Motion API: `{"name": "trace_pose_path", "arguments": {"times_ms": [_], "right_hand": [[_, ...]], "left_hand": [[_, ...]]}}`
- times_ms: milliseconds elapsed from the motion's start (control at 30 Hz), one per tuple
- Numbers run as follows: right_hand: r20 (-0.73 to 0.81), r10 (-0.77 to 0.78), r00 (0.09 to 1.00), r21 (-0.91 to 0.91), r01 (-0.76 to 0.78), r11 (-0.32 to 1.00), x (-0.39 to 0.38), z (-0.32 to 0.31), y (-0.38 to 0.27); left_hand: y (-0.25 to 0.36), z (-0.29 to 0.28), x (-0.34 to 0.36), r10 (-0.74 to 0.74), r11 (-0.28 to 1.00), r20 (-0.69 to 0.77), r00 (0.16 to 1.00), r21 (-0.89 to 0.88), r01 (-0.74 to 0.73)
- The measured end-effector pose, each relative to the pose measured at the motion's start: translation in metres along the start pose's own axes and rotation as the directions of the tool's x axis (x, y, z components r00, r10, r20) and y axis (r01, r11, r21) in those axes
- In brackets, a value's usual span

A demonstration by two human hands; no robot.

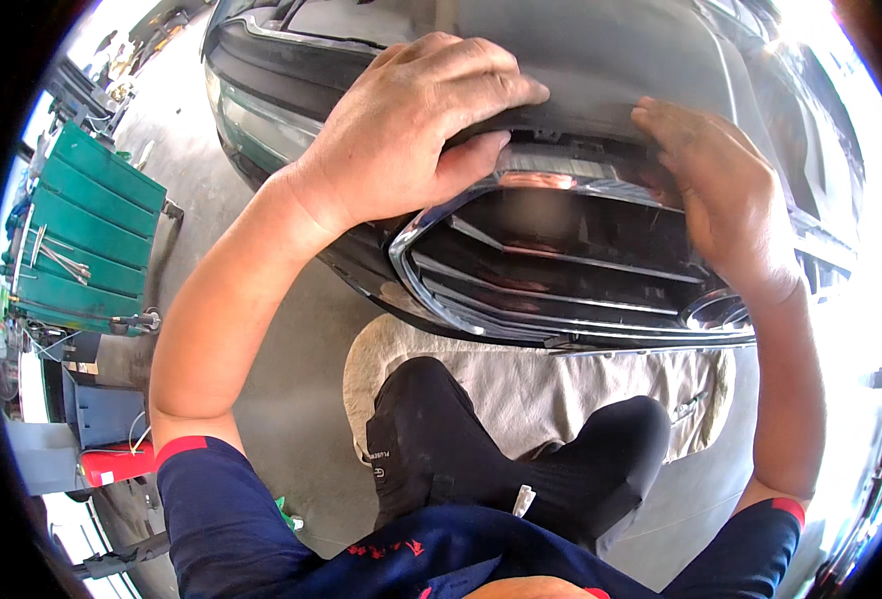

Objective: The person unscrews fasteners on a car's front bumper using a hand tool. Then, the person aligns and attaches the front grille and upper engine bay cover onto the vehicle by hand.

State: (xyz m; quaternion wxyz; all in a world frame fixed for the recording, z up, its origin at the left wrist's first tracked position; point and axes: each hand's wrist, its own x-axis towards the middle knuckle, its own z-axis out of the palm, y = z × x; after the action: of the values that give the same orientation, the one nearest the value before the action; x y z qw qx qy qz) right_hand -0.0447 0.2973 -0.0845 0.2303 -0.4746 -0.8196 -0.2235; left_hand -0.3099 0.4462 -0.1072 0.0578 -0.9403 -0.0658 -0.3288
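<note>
A dark car hood (590, 60) lies above the front grille (561, 235), which has a chrome surround and black slats. My left hand (426, 120) is over the hood's front edge at left. Its fingers reach across the top, with the thumb apart and lower, by the gap under the hood. Toward the right end of that edge is my right hand (715, 180), fingers extended and fingertips at the hood. Neither hand shows anything held. Whether the left fingertips press on the panel or hover just over it, I cannot tell.
A beige cloth (531, 384) is spread below the bumper, by my bent knees. On the left stands a green cabinet (96, 225) with thin metal rods on it. Below that are a grey bin (106, 414) and a red cylinder (119, 464). Bright glare washes out the right side.
</note>
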Motion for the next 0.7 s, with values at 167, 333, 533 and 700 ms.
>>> {"name": "trace_pose_path", "arguments": {"times_ms": [167, 333, 533, 700], "right_hand": [[0.027, 0.033, 0.999, 0.042, -0.034, 0.999, 0.001, 0.000, 0.009], [0.054, 0.035, 0.998, 0.055, -0.038, 0.998, 0.002, 0.000, 0.016], [0.060, 0.006, 0.998, 0.073, -0.011, 0.997, 0.007, -0.001, 0.020], [0.043, 0.026, 0.999, 0.058, -0.028, 0.998, 0.006, 0.004, 0.021]], "left_hand": [[-0.004, 0.003, 0.000, 0.069, 0.996, 0.035, 0.997, -0.055, -0.067], [-0.014, -0.002, 0.005, 0.099, 0.991, 0.103, 0.990, -0.099, -0.089], [-0.021, 0.001, 0.005, 0.107, 0.979, 0.086, 0.991, -0.186, -0.090], [-0.021, 0.002, 0.006, 0.072, 0.979, 0.072, 0.995, -0.198, -0.056]]}}
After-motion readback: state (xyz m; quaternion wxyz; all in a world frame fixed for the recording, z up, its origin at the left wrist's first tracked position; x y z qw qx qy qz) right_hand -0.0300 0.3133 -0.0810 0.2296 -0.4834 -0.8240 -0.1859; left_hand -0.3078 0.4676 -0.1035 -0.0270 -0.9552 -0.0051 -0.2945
